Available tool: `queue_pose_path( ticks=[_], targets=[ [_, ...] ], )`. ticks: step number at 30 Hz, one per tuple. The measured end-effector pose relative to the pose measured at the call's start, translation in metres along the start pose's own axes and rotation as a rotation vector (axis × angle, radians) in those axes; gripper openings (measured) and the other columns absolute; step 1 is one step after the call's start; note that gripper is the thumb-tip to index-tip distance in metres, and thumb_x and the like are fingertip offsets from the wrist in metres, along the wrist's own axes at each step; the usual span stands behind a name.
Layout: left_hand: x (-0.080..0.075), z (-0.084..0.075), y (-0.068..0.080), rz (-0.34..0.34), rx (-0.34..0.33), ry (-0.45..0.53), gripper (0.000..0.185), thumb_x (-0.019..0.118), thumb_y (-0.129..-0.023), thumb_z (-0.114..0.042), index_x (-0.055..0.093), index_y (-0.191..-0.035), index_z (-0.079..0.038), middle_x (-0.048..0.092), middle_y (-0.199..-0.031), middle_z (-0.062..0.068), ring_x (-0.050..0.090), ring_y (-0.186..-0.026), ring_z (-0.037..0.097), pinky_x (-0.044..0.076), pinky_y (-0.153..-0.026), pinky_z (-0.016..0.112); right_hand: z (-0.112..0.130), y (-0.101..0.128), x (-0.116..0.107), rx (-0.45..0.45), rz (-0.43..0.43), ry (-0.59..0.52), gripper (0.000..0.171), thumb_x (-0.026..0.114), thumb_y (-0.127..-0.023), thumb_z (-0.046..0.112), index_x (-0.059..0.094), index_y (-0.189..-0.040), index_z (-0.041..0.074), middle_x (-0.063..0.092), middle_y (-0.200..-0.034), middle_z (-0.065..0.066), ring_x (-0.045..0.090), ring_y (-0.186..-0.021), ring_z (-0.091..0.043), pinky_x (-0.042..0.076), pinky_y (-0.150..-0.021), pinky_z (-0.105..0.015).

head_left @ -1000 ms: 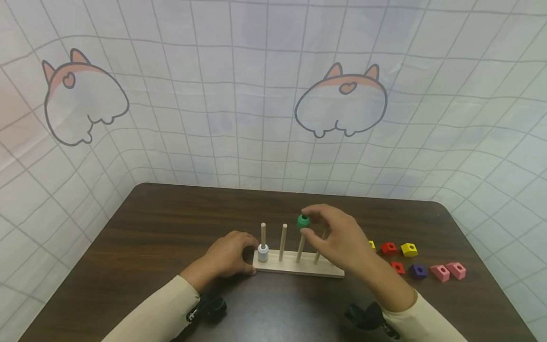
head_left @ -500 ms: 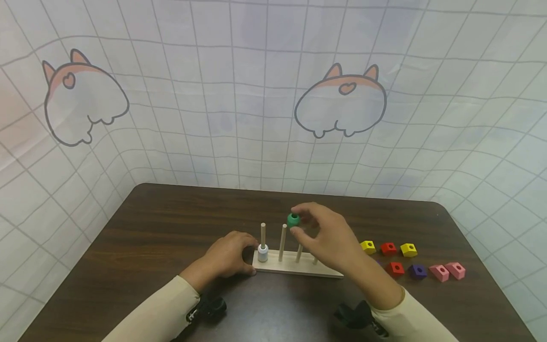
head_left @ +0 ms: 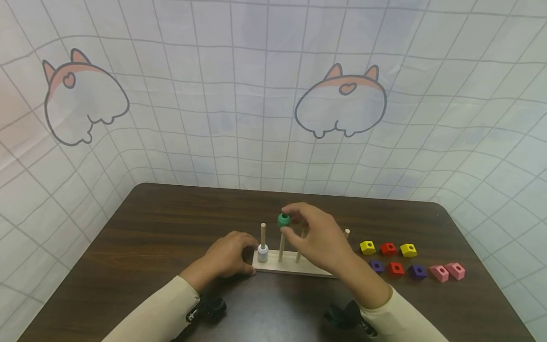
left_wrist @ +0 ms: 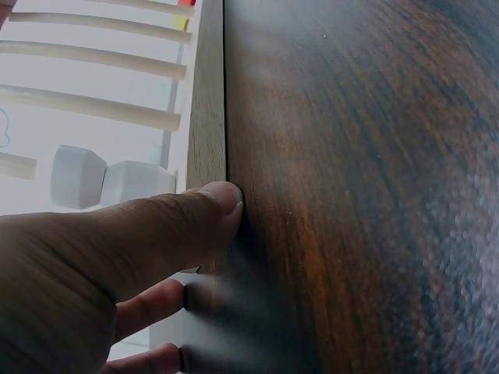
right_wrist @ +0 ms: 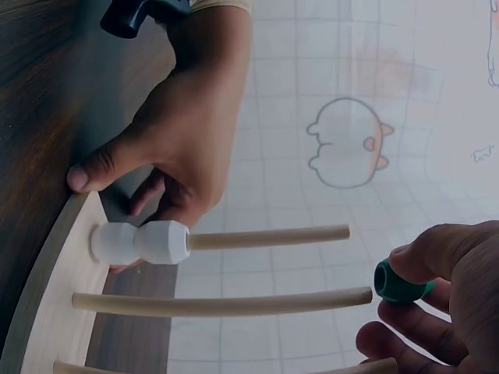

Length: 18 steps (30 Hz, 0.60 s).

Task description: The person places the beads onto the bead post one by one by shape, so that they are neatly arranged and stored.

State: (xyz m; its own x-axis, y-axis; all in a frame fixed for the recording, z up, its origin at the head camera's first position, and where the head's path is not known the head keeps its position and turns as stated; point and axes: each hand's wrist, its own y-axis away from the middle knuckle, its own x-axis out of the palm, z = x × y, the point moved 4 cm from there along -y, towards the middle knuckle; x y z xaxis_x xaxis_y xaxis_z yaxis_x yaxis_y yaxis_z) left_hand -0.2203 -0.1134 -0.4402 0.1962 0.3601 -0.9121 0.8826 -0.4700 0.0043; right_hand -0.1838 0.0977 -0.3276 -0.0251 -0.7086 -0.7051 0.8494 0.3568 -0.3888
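right hand: the right hand (head_left: 318, 237) pinches a little green bead (head_left: 283, 220) between thumb and fingertips, right at the top of the second peg (head_left: 281, 247) from the left. The wrist view shows the bead (right_wrist: 399, 282) just off that peg's tip, not on it yet.
left hand: the left hand (head_left: 228, 254) rests on the table (head_left: 149, 237) at the left end of the wooden base (head_left: 273, 265), thumb tip pressed against the base's front edge (left_wrist: 209, 101). It isn't wrapped round anything; the other fingers curl behind the end.
rack: four upright pegs on the base, sitting near the middle of the table, a bit toward the front edge.
white piece: a white spool-shaped piece (head_left: 262, 252) sits at the bottom of the leftmost peg (head_left: 263, 232), right beside the left hand.
blocks: yellow, red, purple and pink square blocks (head_left: 409, 260) with holes lie in two rows toward the table's right edge, apart from the rack.
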Motion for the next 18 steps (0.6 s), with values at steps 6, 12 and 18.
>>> queue_pose_path(
  ticks=[6, 12, 18],
  targets=[
    [0.000, -0.001, 0.000, -0.001, 0.002, 0.002, 0.052, 0.097, -0.067, -0.028, 0.075, -0.113, -0.018, 0.069, -0.123, 0.002, 0.057, -0.124, 0.032, 0.048, -0.099, 0.055, 0.004, -0.003, 0.004, -0.008, -0.004, -0.018, 0.038, 0.080, -0.090, 0.014, 0.065, -0.124, 0.013, 0.069, -0.103, 0.007, 0.066, -0.096, -0.011, 0.055, -0.080, -0.033],
    [0.000, -0.001, 0.001, -0.002, 0.002, 0.003, 0.051, 0.097, -0.067, -0.028, 0.075, -0.113, -0.018, 0.069, -0.122, 0.001, 0.058, -0.122, 0.031, 0.049, -0.098, 0.054, 0.009, -0.007, 0.009, -0.016, -0.013, -0.042, 0.037, 0.080, -0.089, 0.013, 0.066, -0.123, 0.012, 0.068, -0.102, 0.009, 0.065, -0.092, -0.008, 0.055, -0.081, -0.033],
    [0.000, -0.001, 0.001, 0.003, -0.002, 0.012, 0.052, 0.097, -0.068, -0.028, 0.075, -0.114, -0.018, 0.069, -0.124, 0.002, 0.057, -0.124, 0.031, 0.049, -0.100, 0.055, 0.012, -0.010, 0.015, 0.010, -0.023, -0.069, 0.039, 0.081, -0.089, 0.012, 0.066, -0.125, 0.012, 0.068, -0.101, 0.009, 0.064, -0.087, -0.007, 0.055, -0.077, -0.031]
  ],
)
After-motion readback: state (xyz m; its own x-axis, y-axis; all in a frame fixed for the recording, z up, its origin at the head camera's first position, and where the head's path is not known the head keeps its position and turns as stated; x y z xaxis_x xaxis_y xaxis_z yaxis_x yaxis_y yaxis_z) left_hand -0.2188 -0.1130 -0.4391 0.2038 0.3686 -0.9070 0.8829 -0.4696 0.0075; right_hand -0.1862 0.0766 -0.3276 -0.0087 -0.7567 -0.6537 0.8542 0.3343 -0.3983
